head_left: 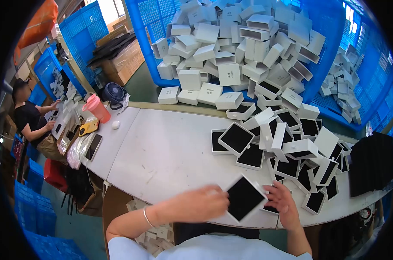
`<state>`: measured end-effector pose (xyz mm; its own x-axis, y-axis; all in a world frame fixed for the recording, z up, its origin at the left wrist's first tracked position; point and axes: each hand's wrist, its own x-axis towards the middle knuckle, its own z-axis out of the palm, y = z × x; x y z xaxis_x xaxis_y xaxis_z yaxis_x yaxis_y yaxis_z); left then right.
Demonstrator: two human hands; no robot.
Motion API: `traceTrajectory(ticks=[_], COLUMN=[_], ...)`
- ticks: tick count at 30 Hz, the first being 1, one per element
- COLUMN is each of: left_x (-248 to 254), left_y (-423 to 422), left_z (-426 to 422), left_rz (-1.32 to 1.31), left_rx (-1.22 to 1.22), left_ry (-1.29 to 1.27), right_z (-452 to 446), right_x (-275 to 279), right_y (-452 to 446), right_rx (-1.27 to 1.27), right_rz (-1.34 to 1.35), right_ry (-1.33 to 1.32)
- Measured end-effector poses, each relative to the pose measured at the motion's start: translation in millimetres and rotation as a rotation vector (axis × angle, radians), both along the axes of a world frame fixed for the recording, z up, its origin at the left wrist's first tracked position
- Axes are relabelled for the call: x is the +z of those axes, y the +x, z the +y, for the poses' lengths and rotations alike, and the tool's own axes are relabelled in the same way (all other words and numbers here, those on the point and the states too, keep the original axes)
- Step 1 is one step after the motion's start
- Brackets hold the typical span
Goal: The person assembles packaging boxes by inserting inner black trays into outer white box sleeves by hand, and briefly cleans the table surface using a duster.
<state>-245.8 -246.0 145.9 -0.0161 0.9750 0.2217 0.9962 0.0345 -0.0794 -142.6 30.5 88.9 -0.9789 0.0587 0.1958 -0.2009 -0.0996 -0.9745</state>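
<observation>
A white box tray with a black foam lining [247,197] is tilted above the front edge of the table, its lined side up. At its left corner my left hand [208,201] grips it, slightly blurred, with the fingers closed. My right hand [283,203] is beside the tray's right corner, palm up and fingers apart; whether a fingertip touches the tray I cannot tell. Beyond both hands lies a heap of similar black-lined white trays [287,162], some tipped on their sides.
A blue crate [149,65] at the back spills white boxes [229,74]. A stack of black foam sheets [373,162] stands at right. On the left are a pink bottle [97,108], a fan [114,92], phones [93,147] and another person [34,117] working.
</observation>
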Motion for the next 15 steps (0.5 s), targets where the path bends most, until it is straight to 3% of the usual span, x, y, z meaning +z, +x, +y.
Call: traceTrajectory(ticks=[2,3,4,5,7,9,11,12,13,15], left_x=[2,-2,-6,-9,-9,1,-41,-76,-83,-98], left_y=[16,17,15,4,-37,-115,-223,-285,-326,-381], left_z=[12,15,16,14,8,-13,-45,-67,-79,-97], left_rz=[0.084,0.084,0.084,0.093,-0.437,-0.230,-0.147,-0.186,-0.376,-0.582], left_rx=[-0.151,-0.193,-0.234,-0.228,-0.117,0.363,0.704,1.032,1.511,1.824], left_ry=[-0.043,-0.037,-0.030,-0.028,0.194,0.287,0.670,0.738,0.571,0.590], right_z=[-4,-6,-18,-21,-28,-27,-29,-28,-30,-35], right_x=[6,18,31,22,15,4,3,-1,-2,-3], right_y=[-17,-22,-30,-33,-38,-36,-30,-27,-24,-18], right_rx=[0.485,0.572,0.556,0.487,0.338,0.215,0.096,0.067,0.037,-0.041], right_rz=[-0.325,-0.512,-0.530,-0.535,-0.599,-0.589,-0.600,-0.596,-0.598,-0.595], right_ry=[-0.265,-0.081,0.167,0.110,-0.123,-0.312,-0.450,-0.484,-0.504,-0.484])
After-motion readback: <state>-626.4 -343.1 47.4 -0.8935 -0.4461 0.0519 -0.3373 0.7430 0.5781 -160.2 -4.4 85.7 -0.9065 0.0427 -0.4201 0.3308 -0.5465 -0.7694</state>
